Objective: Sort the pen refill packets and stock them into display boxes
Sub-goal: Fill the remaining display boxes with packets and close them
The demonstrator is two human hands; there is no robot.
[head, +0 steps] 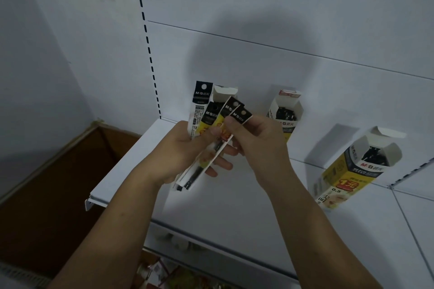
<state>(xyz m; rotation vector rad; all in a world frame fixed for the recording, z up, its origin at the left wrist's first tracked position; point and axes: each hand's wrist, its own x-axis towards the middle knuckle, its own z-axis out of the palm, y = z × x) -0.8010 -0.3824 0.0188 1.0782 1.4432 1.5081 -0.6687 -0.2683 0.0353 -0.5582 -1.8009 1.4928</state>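
Observation:
My left hand (pixel 185 148) holds a fan of several pen refill packets (pixel 202 110) with black tops and yellow labels, above the white shelf (pixel 211 204). My right hand (pixel 256 136) pinches the black top of the rightmost packet (pixel 242 114) between thumb and fingers. Three open display boxes stand on the shelf: one (pixel 225 92) behind the packets, mostly hidden, one (pixel 285 110) at the middle with black refill tops inside, and one (pixel 347 169) at the right, tilted, with refills showing.
A brown cardboard box (pixel 54 178) sits low at the left, beside the shelf edge. A slotted upright (pixel 148 42) runs up the white back wall. A lower shelf with coloured goods (pixel 169 272) shows under the shelf's front lip.

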